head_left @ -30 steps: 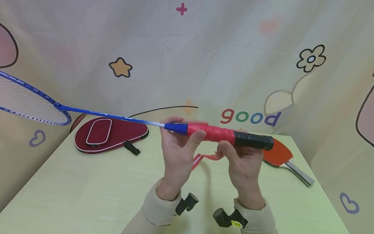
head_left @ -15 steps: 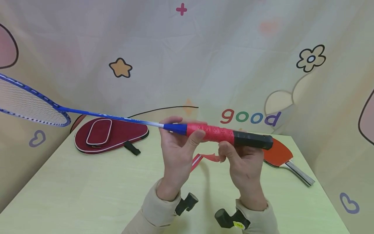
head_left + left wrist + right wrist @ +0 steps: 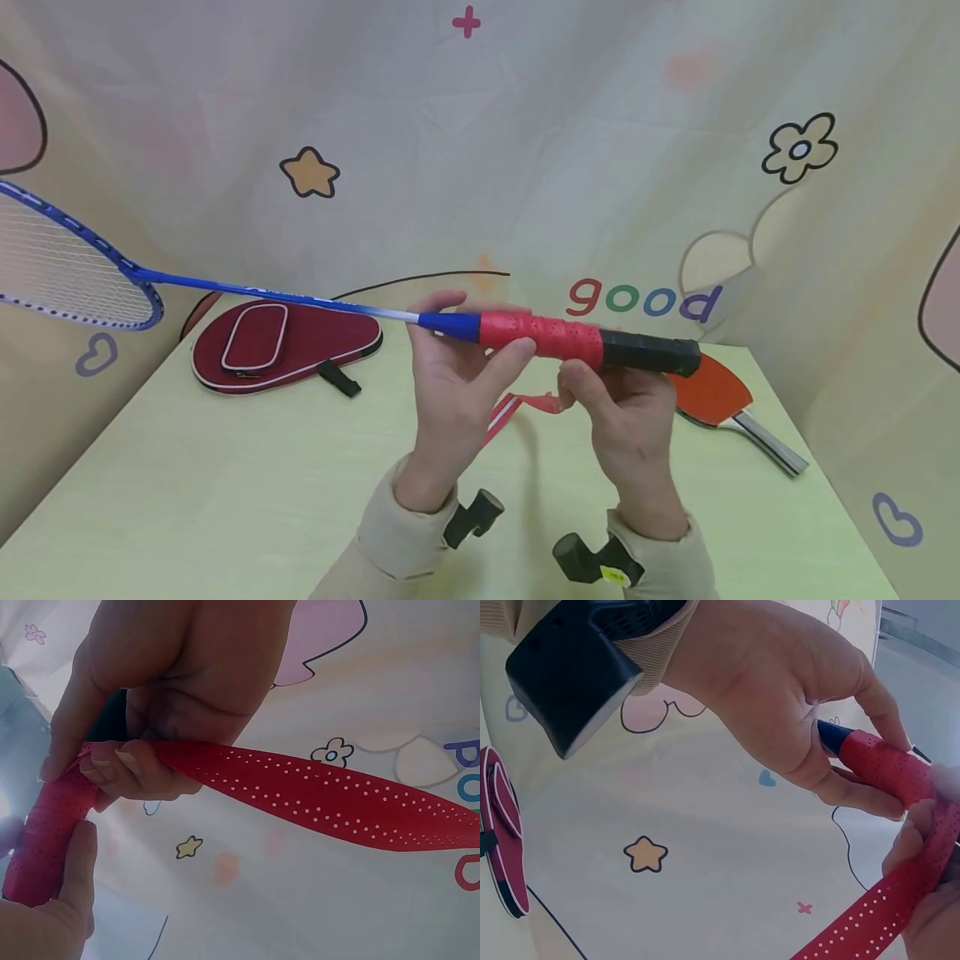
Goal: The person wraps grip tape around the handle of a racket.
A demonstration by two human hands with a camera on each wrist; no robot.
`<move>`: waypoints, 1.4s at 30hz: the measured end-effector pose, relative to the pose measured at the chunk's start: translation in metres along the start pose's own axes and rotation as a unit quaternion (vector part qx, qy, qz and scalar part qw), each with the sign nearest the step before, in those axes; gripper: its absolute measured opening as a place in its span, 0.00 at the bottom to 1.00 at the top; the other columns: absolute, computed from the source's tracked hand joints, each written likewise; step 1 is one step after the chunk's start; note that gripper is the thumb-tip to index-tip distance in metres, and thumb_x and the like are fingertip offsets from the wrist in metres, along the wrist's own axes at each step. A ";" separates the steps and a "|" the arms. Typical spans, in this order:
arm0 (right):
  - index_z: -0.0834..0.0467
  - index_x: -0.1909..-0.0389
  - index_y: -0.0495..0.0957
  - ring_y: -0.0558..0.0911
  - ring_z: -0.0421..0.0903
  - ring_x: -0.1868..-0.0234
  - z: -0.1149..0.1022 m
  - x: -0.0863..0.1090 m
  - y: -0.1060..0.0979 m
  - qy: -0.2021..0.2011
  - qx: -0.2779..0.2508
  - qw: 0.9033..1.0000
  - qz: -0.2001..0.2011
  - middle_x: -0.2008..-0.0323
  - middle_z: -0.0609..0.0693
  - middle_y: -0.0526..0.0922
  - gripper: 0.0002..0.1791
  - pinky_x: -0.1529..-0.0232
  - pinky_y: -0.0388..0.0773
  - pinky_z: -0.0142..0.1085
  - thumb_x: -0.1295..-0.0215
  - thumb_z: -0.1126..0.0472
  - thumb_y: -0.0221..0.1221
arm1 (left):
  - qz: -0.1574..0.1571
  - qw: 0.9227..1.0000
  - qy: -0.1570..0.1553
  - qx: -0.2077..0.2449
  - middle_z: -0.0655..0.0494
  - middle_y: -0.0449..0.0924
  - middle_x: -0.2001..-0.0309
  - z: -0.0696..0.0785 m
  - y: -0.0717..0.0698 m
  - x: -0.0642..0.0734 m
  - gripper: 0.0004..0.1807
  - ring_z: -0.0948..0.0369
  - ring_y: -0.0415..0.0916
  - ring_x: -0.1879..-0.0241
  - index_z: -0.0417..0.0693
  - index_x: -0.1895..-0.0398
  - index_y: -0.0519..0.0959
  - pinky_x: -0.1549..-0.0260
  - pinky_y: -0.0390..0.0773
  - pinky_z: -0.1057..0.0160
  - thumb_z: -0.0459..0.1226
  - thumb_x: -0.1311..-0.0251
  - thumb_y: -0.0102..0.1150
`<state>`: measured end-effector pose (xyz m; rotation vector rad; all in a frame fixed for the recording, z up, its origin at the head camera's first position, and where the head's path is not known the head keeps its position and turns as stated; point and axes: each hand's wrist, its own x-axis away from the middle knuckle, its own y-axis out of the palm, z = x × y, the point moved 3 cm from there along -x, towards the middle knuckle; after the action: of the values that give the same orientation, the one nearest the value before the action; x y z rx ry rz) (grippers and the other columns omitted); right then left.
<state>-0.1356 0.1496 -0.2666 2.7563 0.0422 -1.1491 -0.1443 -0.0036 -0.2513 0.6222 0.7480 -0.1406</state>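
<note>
From the head view I see a blue badminton racket with a pale-to-silver shaft (image 3: 348, 308) held above the pale green table (image 3: 225, 467), its strung head running out of view on the left and its handle toward the right. I have the left hand (image 3: 453, 396) around the handle just right of the blue cone (image 3: 450, 326), its thumb on the near side of the red perforated wrap (image 3: 543, 335) and fingers on the far side, pinching the handle between them.

To its right, I see the right hand (image 3: 633, 425) below and on the near side of the handle, where the wrap meets the bare black handle end (image 3: 651, 352). Its thumb and curled fingers pinch the loose red perforated strip (image 3: 322, 799) at the handle; in the left wrist view the strip runs from those fingers across to the right, rows of pale dots showing.

Farther off on the table, a maroon fabric paddle case with white piping (image 3: 315, 340) lies left of the hands, and an orange-faced table tennis paddle (image 3: 712, 396) lies at the right, partly hidden behind the right hand and handle end.
</note>
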 end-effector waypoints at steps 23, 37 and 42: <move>0.70 0.42 0.71 0.83 0.45 0.72 0.007 -0.006 0.003 -0.037 -0.036 0.999 0.007 0.67 0.54 0.82 0.26 0.64 0.83 0.33 0.39 0.64 0.66 | 0.050 0.998 -0.036 -0.033 0.44 0.73 0.56 -0.002 0.000 0.002 0.29 0.50 0.80 0.58 0.47 0.44 0.56 0.57 0.82 0.47 0.32 0.40 0.65; 0.70 0.47 0.72 0.84 0.47 0.71 0.006 -0.003 0.001 -0.026 -0.060 0.997 0.027 0.64 0.56 0.83 0.21 0.62 0.84 0.36 0.39 0.67 0.65 | 0.020 0.999 -0.039 -0.001 0.47 0.76 0.53 -0.002 0.000 0.002 0.32 0.51 0.78 0.55 0.50 0.41 0.55 0.53 0.81 0.54 0.36 0.40 0.66; 0.66 0.50 0.72 0.83 0.46 0.72 0.007 -0.004 0.002 -0.020 -0.069 0.997 0.028 0.70 0.55 0.81 0.18 0.61 0.83 0.36 0.38 0.67 0.64 | -0.031 0.999 -0.006 0.043 0.46 0.76 0.47 0.002 0.005 -0.001 0.33 0.46 0.76 0.47 0.50 0.39 0.52 0.45 0.76 0.51 0.30 0.39 0.62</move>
<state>-0.1427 0.1471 -0.2684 2.5962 0.0382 -1.1428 -0.1424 -0.0009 -0.2477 0.6808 0.7536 -0.2340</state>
